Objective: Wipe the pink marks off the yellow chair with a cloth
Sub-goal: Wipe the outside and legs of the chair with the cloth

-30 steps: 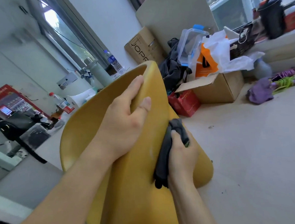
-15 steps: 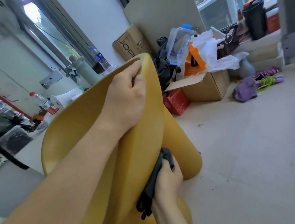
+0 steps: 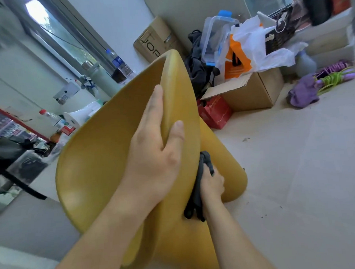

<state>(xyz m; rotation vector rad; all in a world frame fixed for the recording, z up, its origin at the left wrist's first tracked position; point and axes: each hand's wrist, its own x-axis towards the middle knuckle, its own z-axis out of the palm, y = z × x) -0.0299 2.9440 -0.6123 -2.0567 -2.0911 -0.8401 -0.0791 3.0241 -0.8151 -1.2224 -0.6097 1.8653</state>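
Note:
The yellow chair (image 3: 96, 158) fills the middle of the head view, tipped so its curved back edge points up. My left hand (image 3: 153, 155) grips that top edge, fingers on the inner side and thumb on the outer side. My right hand (image 3: 212, 185) presses a dark grey cloth (image 3: 197, 190) against the outer back of the chair, low and to the right of my left hand. The cloth hangs down below my fist. No pink marks show on the visible chair surface.
An open cardboard box (image 3: 250, 92) with bags and a clear container stands on the floor beyond the chair, a red box (image 3: 216, 112) beside it. A purple cloth and umbrella (image 3: 305, 90) lie at the right. Bottles (image 3: 120, 63) stand on the windowsill at the left.
My left hand shifted on the chair's top edge, and my thumb now lies on the outer side. My right hand with the cloth moved down the back and has come up again.

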